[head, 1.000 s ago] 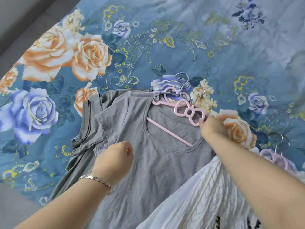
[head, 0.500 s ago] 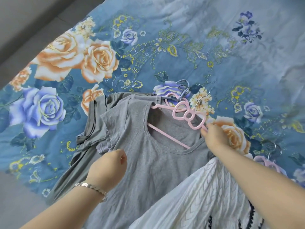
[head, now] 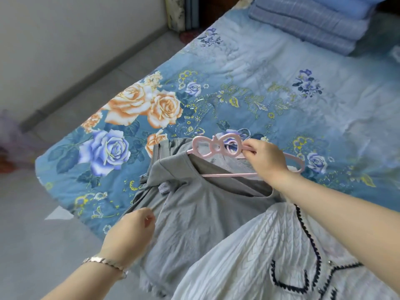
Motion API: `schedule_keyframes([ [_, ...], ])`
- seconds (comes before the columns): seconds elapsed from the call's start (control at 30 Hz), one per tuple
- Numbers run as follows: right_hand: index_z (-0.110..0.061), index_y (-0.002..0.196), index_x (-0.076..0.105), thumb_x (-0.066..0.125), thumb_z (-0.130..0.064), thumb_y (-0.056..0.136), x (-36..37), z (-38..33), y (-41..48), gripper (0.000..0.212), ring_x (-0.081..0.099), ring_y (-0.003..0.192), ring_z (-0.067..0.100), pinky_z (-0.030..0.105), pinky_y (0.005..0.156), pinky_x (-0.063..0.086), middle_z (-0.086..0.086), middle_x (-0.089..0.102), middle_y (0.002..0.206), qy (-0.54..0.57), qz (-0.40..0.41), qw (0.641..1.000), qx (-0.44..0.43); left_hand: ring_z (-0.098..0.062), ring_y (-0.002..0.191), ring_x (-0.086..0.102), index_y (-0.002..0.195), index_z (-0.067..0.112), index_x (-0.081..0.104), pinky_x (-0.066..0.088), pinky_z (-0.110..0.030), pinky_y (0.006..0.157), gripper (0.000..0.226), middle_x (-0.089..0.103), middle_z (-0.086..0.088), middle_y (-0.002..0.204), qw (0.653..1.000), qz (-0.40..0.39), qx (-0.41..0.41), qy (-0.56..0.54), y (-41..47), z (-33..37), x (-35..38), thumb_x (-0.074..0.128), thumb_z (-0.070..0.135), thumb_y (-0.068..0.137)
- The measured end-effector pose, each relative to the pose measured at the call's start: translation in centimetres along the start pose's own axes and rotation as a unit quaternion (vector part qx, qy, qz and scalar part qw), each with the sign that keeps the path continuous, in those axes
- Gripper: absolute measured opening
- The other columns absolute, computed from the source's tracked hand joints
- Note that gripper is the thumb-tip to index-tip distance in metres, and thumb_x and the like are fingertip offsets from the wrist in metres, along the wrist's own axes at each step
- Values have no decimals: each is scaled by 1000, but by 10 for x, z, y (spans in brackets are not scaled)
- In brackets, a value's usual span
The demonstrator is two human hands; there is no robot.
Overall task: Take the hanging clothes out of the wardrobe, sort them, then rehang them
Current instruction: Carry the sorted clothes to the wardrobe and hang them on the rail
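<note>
Grey T-shirt (head: 194,224) lies on the near part of the bed, its neck end raised a little on a pink hanger (head: 216,146). At the grip, the right hand (head: 266,161) pinches the hanger by the right loop of its bow-shaped top, thumb and fingers closed on the plastic. The hanger's left arm sits inside the shirt's neck opening. Its right arm sticks out bare to the right of the hand, and the lower bar crosses the open neckline. The left hand (head: 132,230), nearer and to the left, has its fingers curled on a fold at the shirt's left edge, pinching the cloth below the sleeve. A metal bracelet (head: 104,262) circles that wrist.

Under the shirt's far left corner a second grey garment (head: 163,148) shows, with a dark seam along its edge. Just beyond the bow something thin and bluish lies on the bed, possibly the hook of another hanger, though it is too blurred to be sure. A white knitted garment (head: 249,256) with dark zigzag trim overlaps the shirt's near right side, beneath the right forearm.

All of this rests on a blue bedspread (head: 238,87) printed with orange and violet roses. At the far right of the bed, folded blankets (head: 313,22) in pale blue are stacked. Along the left runs the grey floor (head: 43,245), meeting a pale wall (head: 65,40) at the far left.
</note>
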State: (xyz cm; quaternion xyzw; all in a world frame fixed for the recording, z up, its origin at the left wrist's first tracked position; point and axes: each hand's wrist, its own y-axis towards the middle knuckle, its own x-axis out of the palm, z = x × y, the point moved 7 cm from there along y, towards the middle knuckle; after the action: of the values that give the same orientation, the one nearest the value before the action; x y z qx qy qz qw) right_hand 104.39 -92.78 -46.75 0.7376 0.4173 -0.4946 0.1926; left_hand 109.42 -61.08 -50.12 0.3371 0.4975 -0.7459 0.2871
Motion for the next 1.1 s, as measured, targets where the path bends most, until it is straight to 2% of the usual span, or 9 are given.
schedule_keyframes([
  [0.23, -5, 84, 66, 52, -14, 91, -2, 0, -46, 18, 56, 85, 36, 35, 63, 33, 19, 66, 89, 20, 7, 999, 33, -20, 88, 61, 90, 23, 61, 50, -28, 77, 18, 65, 4, 91, 999, 39, 4, -20, -42, -24, -15, 43, 21, 89],
  [0.33, -6, 91, 69, 54, -15, 91, 19, 6, -53, 17, 59, 88, 35, 31, 64, 32, 17, 69, 91, 73, 8, 996, 46, -21, 95, 60, 95, 24, 59, 49, -29, 82, 17, 65, 2, 98, 998, 46, 30, -31, -37, -8, -11, 45, 17, 89],
  [0.53, -6, 98, 73, 61, -9, 87, 53, 33, -60, 16, 65, 82, 21, 28, 72, 43, 13, 74, 89, 175, 14, 982, 63, -22, 127, 42, 134, 16, 41, 36, -33, 96, 50, 41, -1, 138, 979, 148, 136, -38, 14, 50, -15, 54, 13, 86],
  [0.63, -2, 90, 74, 65, -3, 83, 59, 46, -54, 11, 63, 68, 3, 10, 64, 39, 7, 69, 71, 209, 37, 975, 60, -20, 137, 32, 144, 16, 30, 27, -33, 107, 65, 34, 0, 148, 975, 151, 160, 23, 62, 77, -13, 58, 32, 88],
  [0.73, 0, 89, 74, 67, 1, 81, 71, 59, -46, 10, 53, 63, -21, 0, 61, 37, -3, 62, 69, 219, 47, 974, 37, -18, 129, 43, 133, 23, 44, 23, -33, 107, 49, 52, 2, 134, 962, 108, 199, 151, 103, 103, -1, 49, 48, 91],
  [0.87, -4, 93, 70, 62, -15, 83, 72, 71, -33, 17, 52, 81, 0, 11, 75, 37, -1, 60, 80, 131, 69, 989, -30, -25, 99, 59, 101, 17, 58, 35, -30, 75, 29, 64, -2, 100, 942, 62, 258, 206, 125, 125, 10, 40, 40, 97],
  [0.97, -2, 121, 55, 65, -21, 73, 67, 147, -22, 53, 43, 114, 30, 33, 97, 28, 19, 55, 117, 22, 143, 977, 156, -30, 86, 58, 89, 10, 58, 32, -31, 62, 24, 60, -8, 87, 951, 84, 274, 113, 128, 125, 7, 46, 30, 96],
  [1.03, -6, 130, 45, 74, -31, 67, 91, 193, -25, 74, 40, 125, 33, 39, 105, 32, 19, 48, 130, 75, 40, 942, 326, -32, 80, 57, 83, 6, 58, 31, -32, 61, 21, 56, -9, 78, 956, 89, 272, 71, 130, 122, 5, 51, 22, 95],
  [1.1, -16, 124, 52, 75, -49, 65, 123, 201, -21, 71, 48, 122, 28, 39, 101, 40, 9, 55, 127, 142, -82, 918, 361, -33, 75, 56, 79, 5, 57, 27, -30, 60, 20, 47, -2, 70, 959, 88, 264, 61, 132, 119, 5, 54, 19, 93],
])
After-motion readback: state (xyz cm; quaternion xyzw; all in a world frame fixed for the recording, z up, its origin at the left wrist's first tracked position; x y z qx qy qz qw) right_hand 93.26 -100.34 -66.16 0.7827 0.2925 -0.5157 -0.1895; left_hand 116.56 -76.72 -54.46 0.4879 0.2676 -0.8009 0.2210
